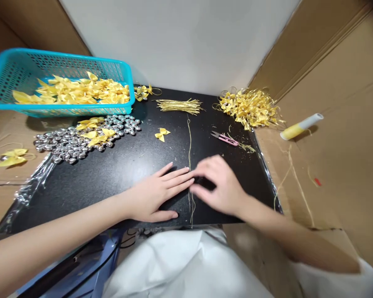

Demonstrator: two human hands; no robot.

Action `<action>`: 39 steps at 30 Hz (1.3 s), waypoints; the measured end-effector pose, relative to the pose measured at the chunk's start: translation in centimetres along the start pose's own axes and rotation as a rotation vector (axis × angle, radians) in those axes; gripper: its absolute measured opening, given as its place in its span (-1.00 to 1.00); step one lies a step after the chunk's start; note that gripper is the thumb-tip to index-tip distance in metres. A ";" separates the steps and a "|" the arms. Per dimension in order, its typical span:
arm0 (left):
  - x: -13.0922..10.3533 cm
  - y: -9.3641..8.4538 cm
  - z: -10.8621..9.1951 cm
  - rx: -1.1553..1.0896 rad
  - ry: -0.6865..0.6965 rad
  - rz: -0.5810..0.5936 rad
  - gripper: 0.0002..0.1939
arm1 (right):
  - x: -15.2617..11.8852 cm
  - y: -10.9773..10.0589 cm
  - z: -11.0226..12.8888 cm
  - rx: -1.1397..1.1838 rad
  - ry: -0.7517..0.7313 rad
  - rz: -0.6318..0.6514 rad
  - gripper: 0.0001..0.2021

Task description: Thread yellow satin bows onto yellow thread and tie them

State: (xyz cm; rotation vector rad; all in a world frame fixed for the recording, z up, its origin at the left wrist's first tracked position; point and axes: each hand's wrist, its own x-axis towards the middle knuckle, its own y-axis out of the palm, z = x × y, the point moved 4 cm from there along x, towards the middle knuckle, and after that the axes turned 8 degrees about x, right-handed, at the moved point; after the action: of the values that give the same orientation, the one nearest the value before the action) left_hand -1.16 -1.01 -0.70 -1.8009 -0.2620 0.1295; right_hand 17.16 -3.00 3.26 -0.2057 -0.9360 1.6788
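A thin gold cord [190, 145] runs lengthwise down the middle of the black board [118, 186]. My left hand [158, 192] lies flat on the board with its fingers spread, its fingertips touching the cord. Just to the right, my right hand [219, 184] is bent over the cord, thumb and index finger apart near the left fingertips; its other fingers are curled and slightly blurred. Nothing shows between its fingers. Beyond the hands lies a single yellow ribbon bow [162, 134], and a bundle of gold cords [178, 106] rests farther back.
A blue basket [129, 82] of yellow bows stands at the back left, with silver beads [65, 145] before it. Pink snips [225, 138] lie right of the cord. Behind them is a pile of finished-looking bows [251, 107]. A tube [301, 126] lies far right.
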 end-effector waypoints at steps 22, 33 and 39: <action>-0.5 1.9 -3.2 -0.130 -0.028 0.106 -0.08 | -11.1 5.8 1.8 -0.339 -0.177 -0.283 -0.79; -0.5 2.0 -3.6 -0.095 -0.046 0.130 -0.08 | -11.0 6.0 2.2 -0.297 -0.193 -0.334 -0.84; -0.8 2.1 -4.2 -0.088 -0.044 0.122 -0.07 | -10.9 6.2 2.6 -0.283 -0.188 -0.346 -0.88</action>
State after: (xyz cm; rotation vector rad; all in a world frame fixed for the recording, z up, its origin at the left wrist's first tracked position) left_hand -0.75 -5.62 -1.76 -1.9029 -0.1908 0.2474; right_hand 14.73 -14.04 -2.70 -0.0682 -1.2732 1.2599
